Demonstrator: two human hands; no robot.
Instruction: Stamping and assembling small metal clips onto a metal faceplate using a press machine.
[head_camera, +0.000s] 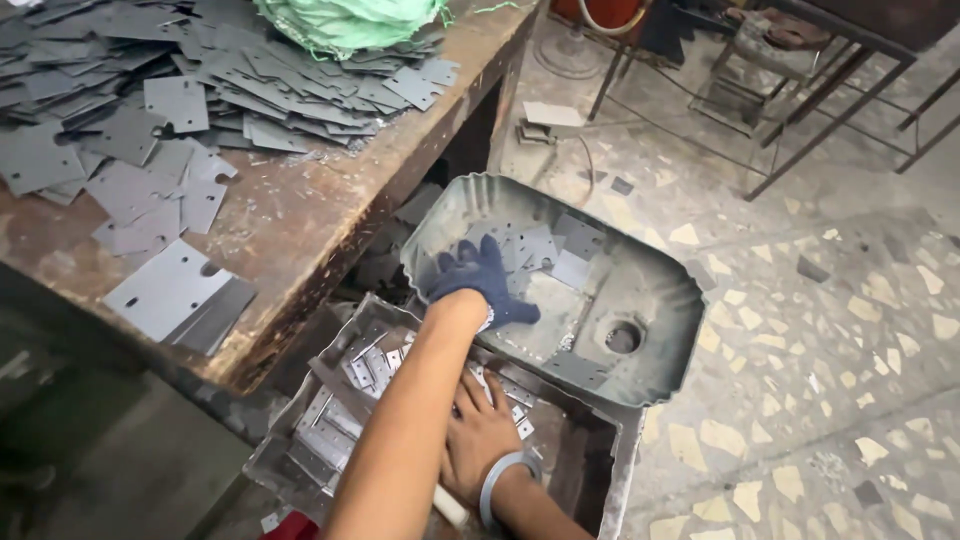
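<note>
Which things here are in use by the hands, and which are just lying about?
In use:
left hand, gloved, in the grey tray
plates in that tray
right hand, bare, in the metal box
small pieces in the box

Lying about:
plates on the bench
green sack
metal frames

Dark blue glove (482, 280); grey metal plates (165, 290); rusty brown bench (300, 215); pale green sack (350, 20) (speckled terrazzo floor (800, 380)).
</note>
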